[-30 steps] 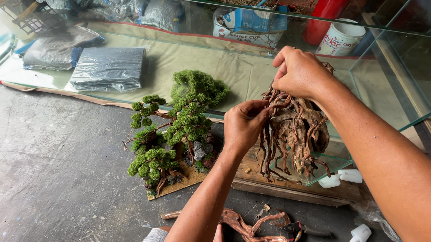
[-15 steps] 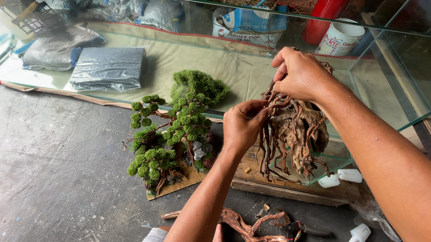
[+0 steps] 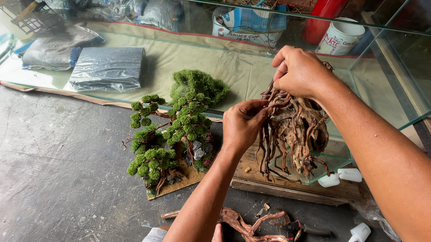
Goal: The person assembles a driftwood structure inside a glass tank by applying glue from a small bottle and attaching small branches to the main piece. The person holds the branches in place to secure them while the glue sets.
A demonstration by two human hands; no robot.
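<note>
While both your hands are closed on the tangle of brown driftwood roots (image 3: 293, 132), you look to be in the middle of fitting or adjusting its upper branches. Your left hand (image 3: 242, 127) pinches a thin root at the left flank of the clump, fingers together on it. Your right hand (image 3: 298, 71) grips the crown from above, fingers curled shut around the top twigs. The clump stands upright on the wooden board (image 3: 276, 186) at the near corner of the glass tank (image 3: 397, 74), just beside the moss-covered miniature tree (image 3: 175, 132) on its own small base.

Any next move, as I judge it, calls for a steady hold at the crown while the left fingers work, since the thin roots look brittle and the glass edge is near.

As for containers: the long glass tank holds grey plastic-wrapped bags (image 3: 106, 67) lying flat on its floor. Behind it stand a white tub (image 3: 340, 37) and a red cylinder (image 3: 327, 7). Small white squeeze bottles (image 3: 341, 177) lie by the board, and a loose piece of driftwood (image 3: 249, 228) rests on the floor near you.
</note>
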